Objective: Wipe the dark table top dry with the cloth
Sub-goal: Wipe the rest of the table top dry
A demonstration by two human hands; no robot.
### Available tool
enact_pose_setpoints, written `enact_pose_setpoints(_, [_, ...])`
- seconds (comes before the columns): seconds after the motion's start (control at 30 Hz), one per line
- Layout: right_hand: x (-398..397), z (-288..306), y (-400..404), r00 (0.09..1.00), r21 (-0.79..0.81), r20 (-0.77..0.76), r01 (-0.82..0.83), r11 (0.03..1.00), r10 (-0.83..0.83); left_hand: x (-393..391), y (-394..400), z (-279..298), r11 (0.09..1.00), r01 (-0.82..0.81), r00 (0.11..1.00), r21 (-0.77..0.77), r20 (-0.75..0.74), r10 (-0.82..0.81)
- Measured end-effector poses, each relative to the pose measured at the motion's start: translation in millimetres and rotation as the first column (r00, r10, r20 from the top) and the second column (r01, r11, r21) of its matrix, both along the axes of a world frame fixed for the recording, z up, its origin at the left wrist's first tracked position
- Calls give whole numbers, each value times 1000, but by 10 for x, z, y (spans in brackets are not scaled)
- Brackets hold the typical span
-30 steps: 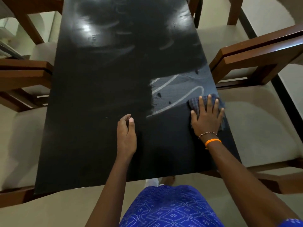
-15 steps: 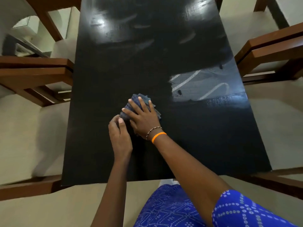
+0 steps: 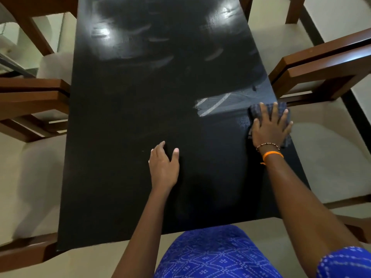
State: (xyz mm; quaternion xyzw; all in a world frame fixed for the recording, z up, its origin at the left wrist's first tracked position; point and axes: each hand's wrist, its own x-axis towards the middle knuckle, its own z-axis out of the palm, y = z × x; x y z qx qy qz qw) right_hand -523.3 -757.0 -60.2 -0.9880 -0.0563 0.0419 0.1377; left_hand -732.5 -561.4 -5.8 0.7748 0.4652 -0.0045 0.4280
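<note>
Head view looks down on pale floor (image 3: 36, 173) with brown wooden chairs (image 3: 321, 69) drawn up along both long sides of the dark table top (image 3: 130, 121). Its far end shines with glare and faint smeared streaks; a wet patch (image 3: 220, 104) with pale streaks lies near the right edge. The right hand (image 3: 270, 129), fingers spread flat, presses the dark checked cloth (image 3: 267, 108) onto the table at that right edge, just beside the wet patch. The left hand (image 3: 163, 165) rests on the top nearer the middle, fingers loosely apart, holding nothing. Two bracelets (image 3: 271, 150), one beaded and one orange, circle the right wrist.
</note>
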Motion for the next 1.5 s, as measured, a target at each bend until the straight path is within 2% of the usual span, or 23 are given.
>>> enact_pose_setpoints(0.07, [-188,20,264,999,-12,-8,-52,999,52,-14,21,12,998,-47,998,-28,50,49])
enact_pose_setpoints(0.17, [-591,22,864,967,4,-27,-254,967,254,-53,83,44,989,-145,975,-37,165,149])
enact_pose_setpoints(0.23, [-879,25,1376,906,37,-56,-417,908,419,-92,164,60,982,-187,955,-2,235,182])
enact_pose_setpoints(0.3, [-1161,23,1873,779,84,-98,-613,785,619,-137,266,79,971,-231,934,60,294,203])
enact_pose_setpoints(0.37, [-1390,14,2228,581,100,-134,-798,594,803,-194,359,91,955,-282,909,91,344,236])
enact_pose_setpoints(0.43, [-1492,-9,2383,405,64,-145,-907,417,903,-236,443,92,940,-333,885,74,368,285])
enact_pose_setpoints(0.5, [-1434,-23,2357,339,52,-110,-937,346,934,-240,508,81,932,-354,880,70,361,308])
enact_pose_setpoints(0.57, [-1240,-41,2208,375,36,-57,-926,377,925,-161,543,59,939,-339,889,54,345,301])
enact_pose_setpoints(0.67, [-788,-52,1822,610,36,-1,-792,609,793,71,535,34,964,-261,921,45,312,235])
enact_pose_setpoints(0.73, [-409,-47,1470,762,27,21,-647,762,647,250,511,18,985,-166,953,45,264,149])
enact_pose_setpoints(0.8, [-7,-46,1059,874,-10,25,-485,874,485,396,481,-11,997,-64,975,40,215,54])
enact_pose_setpoints(0.87, [331,-44,643,953,-47,21,-302,952,303,494,471,-38,999,3,988,36,155,-9])
enact_pose_setpoints(0.93, [537,-26,347,992,-50,11,-125,991,126,541,479,-61,996,57,994,64,91,-63])
enact_pose_setpoints(1.07, [581,-12,414,995,-29,-4,99,995,-100,542,505,-74,983,126,991,134,18,-130])
enact_pose_setpoints(1.13, [476,14,677,994,-22,-18,105,994,-105,550,527,-64,986,105,994,128,25,-109])
enact_pose_setpoints(1.23, [208,35,1225,996,-46,-9,-91,995,91,596,576,-41,995,28,994,91,107,-38])
enact_pose_setpoints(1.3, [-44,35,1688,962,-31,-23,-274,961,273,633,624,-24,995,-14,985,96,172,-2])
enact_pose_setpoints(1.37, [-319,15,2108,859,20,-54,-510,860,510,652,666,1,991,-59,975,121,219,31])
enact_pose_setpoints(1.43, [-455,3,2328,690,55,-89,-717,695,719,696,697,23,986,-98,966,138,252,61])
enact_pose_setpoints(1.5, [-365,-10,2317,578,49,-81,-811,583,812,757,717,32,984,-115,964,135,256,78])
